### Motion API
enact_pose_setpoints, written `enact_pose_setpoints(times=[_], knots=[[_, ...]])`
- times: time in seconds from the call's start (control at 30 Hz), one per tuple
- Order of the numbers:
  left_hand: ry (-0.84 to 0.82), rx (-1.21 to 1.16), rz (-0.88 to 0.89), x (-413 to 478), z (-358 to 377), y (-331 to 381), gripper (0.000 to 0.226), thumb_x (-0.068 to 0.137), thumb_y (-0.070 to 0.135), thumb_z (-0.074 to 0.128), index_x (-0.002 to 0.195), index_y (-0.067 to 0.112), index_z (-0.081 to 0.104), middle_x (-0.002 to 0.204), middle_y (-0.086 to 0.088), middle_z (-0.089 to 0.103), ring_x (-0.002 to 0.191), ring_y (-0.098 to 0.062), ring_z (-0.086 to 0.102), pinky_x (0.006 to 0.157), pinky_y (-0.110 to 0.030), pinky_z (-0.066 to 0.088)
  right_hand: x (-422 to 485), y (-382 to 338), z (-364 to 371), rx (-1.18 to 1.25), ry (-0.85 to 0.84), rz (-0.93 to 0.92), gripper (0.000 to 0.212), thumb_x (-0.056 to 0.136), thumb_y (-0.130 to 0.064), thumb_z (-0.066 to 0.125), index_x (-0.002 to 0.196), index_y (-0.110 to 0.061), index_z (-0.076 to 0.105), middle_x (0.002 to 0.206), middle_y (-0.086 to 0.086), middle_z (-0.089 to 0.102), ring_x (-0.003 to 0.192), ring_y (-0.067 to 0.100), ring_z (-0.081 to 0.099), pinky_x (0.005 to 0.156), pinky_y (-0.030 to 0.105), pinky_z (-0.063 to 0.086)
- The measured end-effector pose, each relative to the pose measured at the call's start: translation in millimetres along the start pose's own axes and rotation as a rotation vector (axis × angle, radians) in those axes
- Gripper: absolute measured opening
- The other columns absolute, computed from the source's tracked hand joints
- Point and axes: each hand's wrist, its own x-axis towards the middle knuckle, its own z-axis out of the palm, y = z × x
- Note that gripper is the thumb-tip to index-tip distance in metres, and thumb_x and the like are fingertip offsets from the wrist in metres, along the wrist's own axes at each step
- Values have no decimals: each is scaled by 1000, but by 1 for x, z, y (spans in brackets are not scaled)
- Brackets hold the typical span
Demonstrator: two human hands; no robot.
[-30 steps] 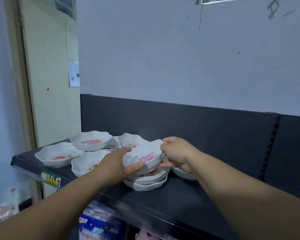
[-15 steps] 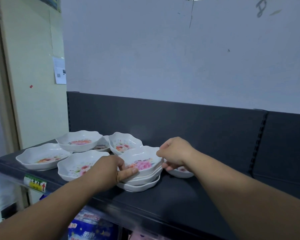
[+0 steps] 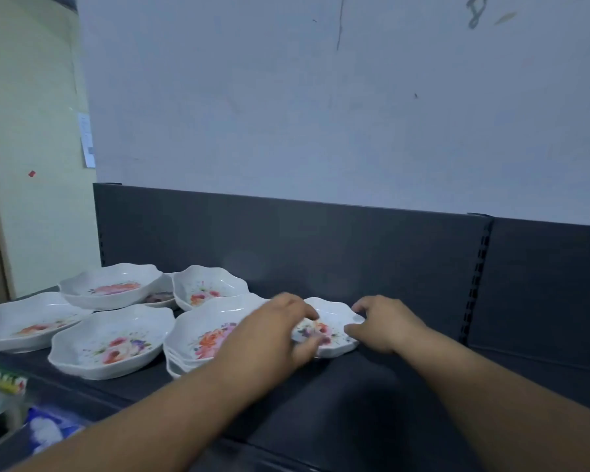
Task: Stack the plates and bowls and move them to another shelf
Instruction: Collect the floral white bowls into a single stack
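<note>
Several white scalloped bowls with flower prints sit on a dark shelf (image 3: 372,396). A short stack of bowls (image 3: 205,338) stands in the middle. Just right of it lies a small single bowl (image 3: 334,327). My left hand (image 3: 273,338) reaches across the stack's right rim and its fingers curl on the small bowl's left edge. My right hand (image 3: 385,323) touches that bowl's right edge with fingers bent. The bowl rests on the shelf. The picture is blurred, so the exact grip is unclear.
Loose bowls lie to the left: one near the front (image 3: 111,340), one at the far left (image 3: 28,318), two at the back (image 3: 113,287) (image 3: 208,286). A dark back panel (image 3: 321,247) rises behind. Packaged goods (image 3: 48,430) sit on a lower shelf.
The bowl that both hands held was set on the stack and let go. Both hands moved right onto the small single bowl. The view swung right and down.
</note>
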Motion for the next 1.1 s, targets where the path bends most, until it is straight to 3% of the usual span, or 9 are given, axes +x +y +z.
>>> enact_pose_setpoints(times=[0.07,0.17,0.27,0.37,0.63,0.77,0.87,1.0,1.1], knots=[[-107,55,-31,9,25,16,47,88,45,54,132,32,47,134,15,45,118,-7,50,96,-26,43,5,13,4,38,-21,-23,54,76,-47,63,129,-37,57,126,-12,62,110,15,59,89,33,51],[-230,146,-170,21,56,20,58,87,47,53,140,30,38,141,9,40,124,-16,46,98,-32,44,12,30,8,89,-45,-68,54,73,-49,63,126,-39,59,123,-16,63,107,11,59,90,32,51],[-279,160,-261,29,73,15,49,86,47,54,131,29,51,136,5,45,122,-18,48,97,-32,44,17,43,8,128,-55,-115,52,76,-47,65,127,-39,59,117,-19,62,102,8,57,88,26,49],[-276,124,-319,34,83,14,31,85,41,55,112,29,63,122,3,56,109,-18,57,89,-31,48,20,54,8,166,-72,-156,48,82,-43,66,129,-39,57,109,-17,55,96,7,53,81,22,43],[-83,32,-349,36,91,25,11,85,13,55,90,18,63,110,3,55,95,-17,58,81,-23,43,28,71,11,283,-88,-186,55,82,-45,69,134,-34,56,116,-10,53,100,8,54,81,20,39],[5,-68,-372,34,89,39,17,81,8,60,75,22,53,95,9,48,84,-9,47,66,-8,33,30,73,12,553,-129,-100,56,79,-38,72,131,-28,56,98,2,67,67,17,64,59,29,54],[41,-127,-347,27,83,51,30,79,10,66,67,27,45,91,12,44,83,-7,46,68,2,31,29,73,7,673,-94,-56,48,84,-27,71,129,-23,56,90,6,70,65,19,71,63,32,60],[133,-108,-245,20,67,65,18,80,10,67,77,22,54,99,11,46,86,-6,47,73,2,30,24,69,-8,748,18,-45,42,84,-10,61,126,-13,60,81,11,73,62,23,73,69,37,62],[237,-83,-188,19,46,69,10,82,11,67,89,15,62,107,14,44,91,0,45,76,6,27,16,58,-22,820,64,-67,41,83,-8,58,124,-10,61,95,12,72,62,23,74,70,35,62]])
